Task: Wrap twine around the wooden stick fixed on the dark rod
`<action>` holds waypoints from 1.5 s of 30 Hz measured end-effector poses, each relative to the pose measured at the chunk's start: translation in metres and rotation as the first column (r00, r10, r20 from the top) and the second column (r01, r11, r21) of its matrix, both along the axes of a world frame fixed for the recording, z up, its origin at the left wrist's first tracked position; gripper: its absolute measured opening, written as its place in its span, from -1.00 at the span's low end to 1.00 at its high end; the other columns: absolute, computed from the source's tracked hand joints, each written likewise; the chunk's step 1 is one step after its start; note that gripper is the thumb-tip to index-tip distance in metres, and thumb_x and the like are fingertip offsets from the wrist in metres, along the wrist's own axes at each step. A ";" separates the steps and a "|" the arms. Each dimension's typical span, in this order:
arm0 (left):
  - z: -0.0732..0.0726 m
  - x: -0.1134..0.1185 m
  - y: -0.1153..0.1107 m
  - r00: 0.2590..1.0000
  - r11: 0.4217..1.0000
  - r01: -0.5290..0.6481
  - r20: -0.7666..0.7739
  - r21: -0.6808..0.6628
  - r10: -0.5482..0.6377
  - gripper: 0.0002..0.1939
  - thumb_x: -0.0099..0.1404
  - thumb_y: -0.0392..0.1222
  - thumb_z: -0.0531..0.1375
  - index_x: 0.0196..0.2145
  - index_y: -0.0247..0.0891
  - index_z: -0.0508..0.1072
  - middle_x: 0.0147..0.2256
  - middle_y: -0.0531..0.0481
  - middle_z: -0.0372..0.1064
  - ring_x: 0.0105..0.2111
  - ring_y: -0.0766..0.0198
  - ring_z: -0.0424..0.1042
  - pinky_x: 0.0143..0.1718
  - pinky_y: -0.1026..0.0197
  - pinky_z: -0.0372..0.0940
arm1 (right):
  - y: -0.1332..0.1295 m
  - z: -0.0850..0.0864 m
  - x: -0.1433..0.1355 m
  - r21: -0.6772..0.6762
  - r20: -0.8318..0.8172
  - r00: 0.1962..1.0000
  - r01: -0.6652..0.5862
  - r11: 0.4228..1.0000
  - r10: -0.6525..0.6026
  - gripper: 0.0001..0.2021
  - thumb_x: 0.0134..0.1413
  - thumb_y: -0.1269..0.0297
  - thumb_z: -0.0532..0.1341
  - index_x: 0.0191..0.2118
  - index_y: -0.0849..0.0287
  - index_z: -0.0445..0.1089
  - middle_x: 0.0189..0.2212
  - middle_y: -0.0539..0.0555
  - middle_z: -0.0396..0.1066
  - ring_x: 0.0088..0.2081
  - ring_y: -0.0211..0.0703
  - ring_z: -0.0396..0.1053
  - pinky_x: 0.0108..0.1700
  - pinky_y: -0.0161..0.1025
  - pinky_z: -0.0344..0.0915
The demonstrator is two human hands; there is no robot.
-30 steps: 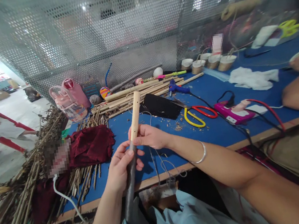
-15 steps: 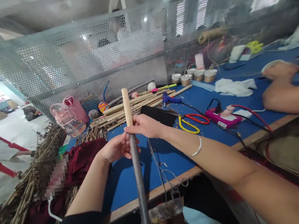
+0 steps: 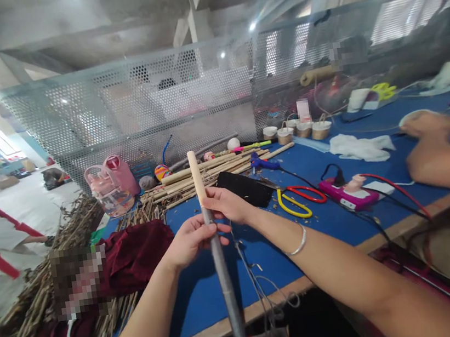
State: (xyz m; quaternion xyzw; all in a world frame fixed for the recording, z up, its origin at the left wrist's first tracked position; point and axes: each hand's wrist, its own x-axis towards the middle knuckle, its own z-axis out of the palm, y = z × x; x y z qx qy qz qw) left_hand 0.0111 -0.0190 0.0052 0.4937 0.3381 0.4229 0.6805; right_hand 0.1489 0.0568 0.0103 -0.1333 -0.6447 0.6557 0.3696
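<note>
A long stick (image 3: pixel 225 279), grey along most of its length with a pale wood-coloured top end, runs up from my lap, tilted slightly left. My right hand (image 3: pixel 225 204) grips it just where the pale part meets the grey. Below that, my left hand (image 3: pixel 195 239) holds the grey part, thumb across the front and fingers partly behind. Thin grey wires (image 3: pixel 252 275) hang over the table edge beside the stick. Behind my hands lie a black flat piece (image 3: pixel 244 188) and scissors (image 3: pixel 296 203) with one yellow and one red handle.
Pale sticks (image 3: pixel 185 180) lie across the blue table (image 3: pixel 341 230). A blue glue gun (image 3: pixel 263 162), a magenta power strip (image 3: pixel 348 193) and white gloves (image 3: pixel 361 146) are to the right, near another person's arm (image 3: pixel 447 153). Dark red cloth (image 3: pixel 135 257) and dry stalks (image 3: pixel 29 321) lie left.
The view has tilted up, so the table and hands sit lower. My left hand has shifted on the grey part, its thumb now across the front. My right hand keeps its grip.
</note>
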 end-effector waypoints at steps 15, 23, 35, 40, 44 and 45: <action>-0.009 -0.004 0.011 0.907 0.914 -0.371 -0.144 0.166 0.395 -0.59 0.10 0.13 0.18 -0.32 -0.32 0.38 -0.62 0.10 0.26 -0.68 0.42 0.24 -0.70 0.39 0.11 | 0.003 0.002 0.005 -0.024 0.058 0.998 0.032 0.999 -0.030 -0.68 -0.08 0.09 0.26 -0.41 0.28 0.26 -0.71 -0.16 0.06 -0.69 -0.49 -0.09 -0.66 -0.42 -0.17; 0.003 0.005 -0.002 0.963 0.973 -0.174 -0.179 0.155 0.201 -0.68 0.12 0.00 0.22 -0.30 -0.33 0.38 -0.45 -0.05 0.44 -0.50 0.30 0.43 -0.49 0.31 0.27 | 0.011 -0.008 0.012 -0.062 0.049 0.990 -0.132 0.989 0.135 -0.66 -0.01 0.08 0.22 -0.25 0.30 0.30 -0.61 -0.11 0.19 -0.72 -0.51 -0.08 -0.71 -0.43 -0.24; -0.001 0.012 -0.006 0.750 0.693 -0.502 -0.138 0.518 0.647 -0.51 0.02 -0.15 0.30 -0.12 -0.19 0.22 -0.39 0.10 0.32 -0.54 0.43 0.32 -0.53 0.36 0.26 | 0.011 -0.012 0.010 -0.153 0.011 0.991 -0.128 0.980 0.131 -0.64 -0.07 0.10 0.27 -0.22 0.27 0.31 -0.71 -0.15 0.12 -0.74 -0.49 -0.10 -0.69 -0.41 -0.22; -0.002 0.012 -0.010 0.697 0.662 -0.437 -0.235 0.609 0.677 -0.59 0.02 -0.14 0.29 -0.17 -0.21 0.30 -0.37 0.05 0.33 -0.51 0.37 0.36 -0.56 0.35 0.26 | 0.012 -0.012 0.012 -0.144 0.018 0.990 -0.137 0.980 0.141 -0.63 -0.08 0.08 0.27 -0.23 0.27 0.31 -0.76 -0.20 0.05 -0.76 -0.49 -0.14 -0.71 -0.42 -0.25; 0.000 0.016 -0.011 0.651 0.620 -0.464 -0.232 0.632 0.723 -0.72 0.07 -0.15 0.25 -0.26 -0.25 0.33 -0.48 0.07 0.34 -0.54 0.37 0.34 -0.53 0.33 0.26 | 0.010 -0.010 0.012 -0.120 0.040 0.988 -0.141 0.983 0.147 -0.61 -0.08 0.08 0.27 -0.22 0.29 0.30 -0.77 -0.22 0.01 -0.76 -0.49 -0.16 -0.71 -0.43 -0.26; 0.001 0.017 -0.011 0.644 0.616 -0.477 -0.228 0.628 0.731 -0.74 0.07 -0.15 0.25 -0.27 -0.25 0.33 -0.49 0.08 0.34 -0.55 0.38 0.34 -0.53 0.34 0.25 | 0.009 -0.010 0.012 -0.117 0.044 0.988 -0.143 0.983 0.149 -0.62 -0.08 0.08 0.26 -0.22 0.29 0.30 -0.77 -0.22 0.00 -0.76 -0.49 -0.17 -0.71 -0.43 -0.26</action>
